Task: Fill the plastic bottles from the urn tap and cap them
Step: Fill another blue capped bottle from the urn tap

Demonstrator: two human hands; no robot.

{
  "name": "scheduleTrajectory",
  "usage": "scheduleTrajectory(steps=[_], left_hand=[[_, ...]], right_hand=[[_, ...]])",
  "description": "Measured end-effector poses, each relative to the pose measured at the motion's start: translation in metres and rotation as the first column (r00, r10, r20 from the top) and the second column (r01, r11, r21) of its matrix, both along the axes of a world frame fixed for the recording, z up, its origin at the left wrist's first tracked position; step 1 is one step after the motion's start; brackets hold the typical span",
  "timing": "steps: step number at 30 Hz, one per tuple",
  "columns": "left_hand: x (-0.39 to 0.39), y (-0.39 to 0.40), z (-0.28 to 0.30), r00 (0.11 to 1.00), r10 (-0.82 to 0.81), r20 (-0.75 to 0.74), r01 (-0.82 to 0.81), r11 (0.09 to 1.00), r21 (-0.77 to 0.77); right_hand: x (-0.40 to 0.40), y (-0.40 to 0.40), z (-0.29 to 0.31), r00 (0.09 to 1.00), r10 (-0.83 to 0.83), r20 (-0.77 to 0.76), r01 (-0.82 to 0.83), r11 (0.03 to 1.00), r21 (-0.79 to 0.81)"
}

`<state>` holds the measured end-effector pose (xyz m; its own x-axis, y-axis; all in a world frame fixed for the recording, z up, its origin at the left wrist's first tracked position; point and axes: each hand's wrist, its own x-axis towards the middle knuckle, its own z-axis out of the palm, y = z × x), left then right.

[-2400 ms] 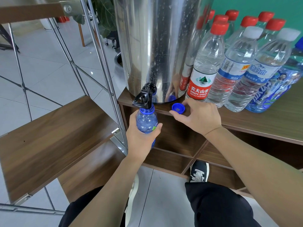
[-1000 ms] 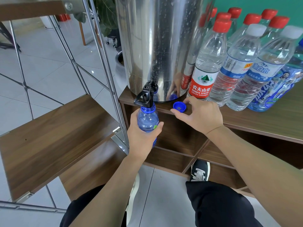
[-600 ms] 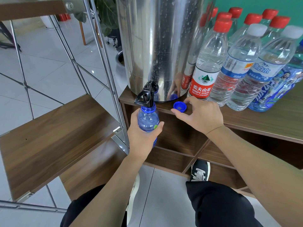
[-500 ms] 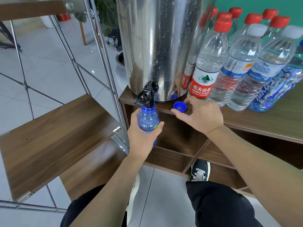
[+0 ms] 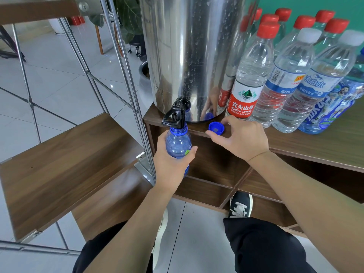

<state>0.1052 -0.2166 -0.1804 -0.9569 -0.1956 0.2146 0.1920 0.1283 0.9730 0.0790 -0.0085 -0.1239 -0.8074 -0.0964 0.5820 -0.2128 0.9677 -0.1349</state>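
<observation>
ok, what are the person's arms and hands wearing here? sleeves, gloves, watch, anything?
Nothing visible: left hand and right hand are bare, no gloves, rings or watch. Both forearms are uncovered to the frame edge, no sleeves in view. Below them, black trousers and a black-and-white sneaker.

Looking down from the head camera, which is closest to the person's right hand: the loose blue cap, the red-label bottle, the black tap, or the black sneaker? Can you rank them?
From the right hand:
1. Blue cap: at the fingertips, on the shelf edge.
2. Red-label bottle: just behind the hand, on the shelf.
3. Black tap: to the left, over the blue bottle's mouth.
4. Black sneaker: on the floor, far below the hand.
</observation>
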Motion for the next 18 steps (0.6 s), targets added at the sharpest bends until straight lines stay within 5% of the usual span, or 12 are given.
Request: scheduleTrajectory(steps=[18], left_hand=[[0.0,0.0001,0.0012,1.0,-0.003,0.007,0.003,1.0,-0.019]], right_hand=[[-0.0006,0.0006,0.0007,1.0,0.0,0.016,0.0,1.0,0.01]])
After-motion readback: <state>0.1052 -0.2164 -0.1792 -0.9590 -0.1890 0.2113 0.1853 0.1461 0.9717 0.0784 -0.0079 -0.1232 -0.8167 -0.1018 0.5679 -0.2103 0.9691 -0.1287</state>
